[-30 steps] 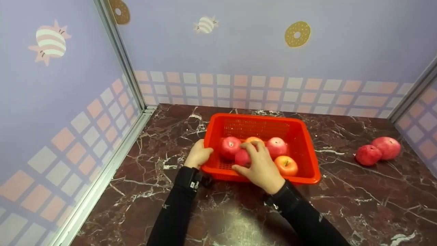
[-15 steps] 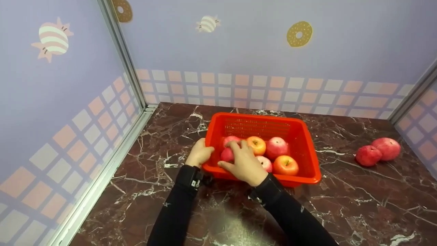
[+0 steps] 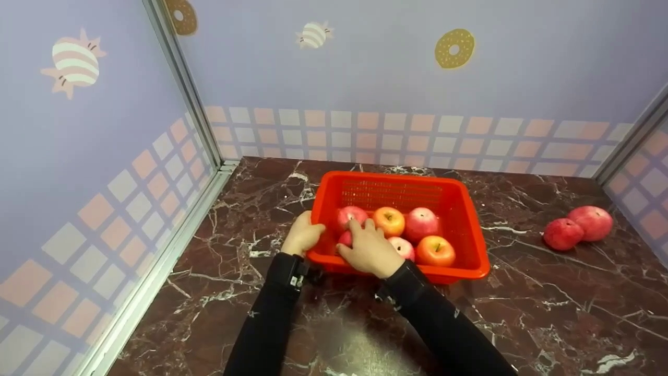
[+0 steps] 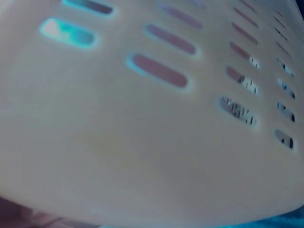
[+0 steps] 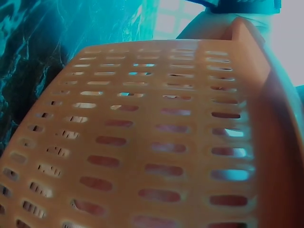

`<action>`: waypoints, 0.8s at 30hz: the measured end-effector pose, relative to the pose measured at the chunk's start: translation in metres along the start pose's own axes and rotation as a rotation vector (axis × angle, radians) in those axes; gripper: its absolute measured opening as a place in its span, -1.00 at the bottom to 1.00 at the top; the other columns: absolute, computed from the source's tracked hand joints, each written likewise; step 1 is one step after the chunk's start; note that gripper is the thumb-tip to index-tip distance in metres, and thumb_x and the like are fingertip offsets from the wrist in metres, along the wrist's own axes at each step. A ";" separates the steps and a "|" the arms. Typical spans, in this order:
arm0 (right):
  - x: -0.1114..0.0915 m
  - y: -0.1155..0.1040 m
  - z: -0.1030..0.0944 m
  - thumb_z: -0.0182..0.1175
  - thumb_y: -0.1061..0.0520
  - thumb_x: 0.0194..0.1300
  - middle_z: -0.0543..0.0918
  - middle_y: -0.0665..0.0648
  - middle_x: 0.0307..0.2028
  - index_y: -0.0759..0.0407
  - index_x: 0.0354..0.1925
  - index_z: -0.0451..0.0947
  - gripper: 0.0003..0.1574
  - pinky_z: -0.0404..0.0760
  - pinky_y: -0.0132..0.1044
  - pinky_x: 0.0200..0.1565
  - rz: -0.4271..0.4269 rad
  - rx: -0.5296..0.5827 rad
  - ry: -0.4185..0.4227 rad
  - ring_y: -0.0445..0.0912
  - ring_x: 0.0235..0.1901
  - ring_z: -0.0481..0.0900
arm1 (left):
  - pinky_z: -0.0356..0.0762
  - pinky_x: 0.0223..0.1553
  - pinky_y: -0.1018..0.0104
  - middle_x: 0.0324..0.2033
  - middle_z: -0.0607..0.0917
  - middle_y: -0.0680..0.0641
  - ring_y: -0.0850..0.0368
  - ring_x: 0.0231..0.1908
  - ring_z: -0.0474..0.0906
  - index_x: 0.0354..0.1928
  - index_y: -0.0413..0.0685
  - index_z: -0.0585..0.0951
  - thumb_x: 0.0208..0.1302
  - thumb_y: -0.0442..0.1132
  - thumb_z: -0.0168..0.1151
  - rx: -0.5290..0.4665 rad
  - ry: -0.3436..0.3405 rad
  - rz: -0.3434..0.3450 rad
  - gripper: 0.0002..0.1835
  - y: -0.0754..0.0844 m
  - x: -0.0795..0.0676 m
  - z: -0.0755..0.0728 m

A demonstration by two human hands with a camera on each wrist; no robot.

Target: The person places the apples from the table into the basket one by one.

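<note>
A red plastic basket (image 3: 478, 235) with slotted walls stands on the marbled tabletop. My left hand (image 3: 303, 235) grips its left rim, thumb inside the edge. My right hand (image 3: 373, 251) reaches over the front rim into the left part and holds a small red fruit (image 3: 345, 238), mostly hidden beneath the fingers. Around it lie a pink-red apple (image 3: 352, 214), a yellow-orange apple (image 3: 389, 222), another pink-red apple (image 3: 421, 224), a pale pink apple (image 3: 401, 247) and an orange apple (image 3: 436, 251). The left wrist view is filled by the slotted basket wall (image 4: 114, 142); the right wrist view also shows a basket wall (image 5: 137, 156).
Two more fruits rest at the right of the table: a small round red one (image 3: 563, 234) touching a larger pink-red one (image 3: 591, 223). A patterned back wall (image 3: 365, 78) closes the far side, and a metal rail (image 3: 162, 266) borders the left panel.
My right hand has moved left and lower with the small red fruit, from mid-basket to its left front. This uncovers the yellow-orange and pale pink apples. My left hand stays on the rim.
</note>
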State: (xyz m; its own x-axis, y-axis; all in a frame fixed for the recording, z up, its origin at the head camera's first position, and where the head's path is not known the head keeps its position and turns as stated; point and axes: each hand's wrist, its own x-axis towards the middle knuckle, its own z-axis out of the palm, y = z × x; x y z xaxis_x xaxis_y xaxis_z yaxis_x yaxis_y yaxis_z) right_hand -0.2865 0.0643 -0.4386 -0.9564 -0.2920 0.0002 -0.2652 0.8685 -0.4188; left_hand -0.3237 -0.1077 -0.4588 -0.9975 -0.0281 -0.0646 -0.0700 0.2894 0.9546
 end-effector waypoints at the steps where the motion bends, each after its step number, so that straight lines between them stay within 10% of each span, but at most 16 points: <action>1: 0.000 0.000 0.000 0.19 -0.17 0.38 0.43 0.49 0.22 0.20 0.45 0.30 -0.17 0.53 0.28 0.19 0.004 -0.001 -0.001 0.45 0.14 0.46 | 0.68 0.03 -0.03 0.06 0.62 -0.45 -0.27 0.00 0.65 0.14 -0.48 0.48 0.16 -0.50 0.03 -0.007 -0.001 -0.002 -0.55 0.000 0.000 0.000; 24: 0.000 0.003 0.002 0.09 -0.10 0.43 0.67 0.29 0.18 0.17 0.22 0.58 -0.45 0.55 0.18 0.22 -0.071 -0.009 0.004 0.33 0.15 0.58 | 0.70 0.02 -0.04 0.06 0.64 -0.46 -0.35 0.02 0.66 0.14 -0.49 0.50 0.12 -0.50 0.02 -0.012 -0.008 0.012 -0.52 -0.001 0.001 0.001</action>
State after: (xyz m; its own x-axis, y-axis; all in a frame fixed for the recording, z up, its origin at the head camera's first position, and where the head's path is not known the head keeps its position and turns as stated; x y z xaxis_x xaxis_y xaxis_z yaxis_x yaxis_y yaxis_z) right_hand -0.2866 0.0660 -0.4415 -0.9356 -0.3515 0.0332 -0.3335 0.8490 -0.4098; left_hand -0.3243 -0.1071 -0.4602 -0.9983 -0.0167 -0.0550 -0.0575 0.2780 0.9589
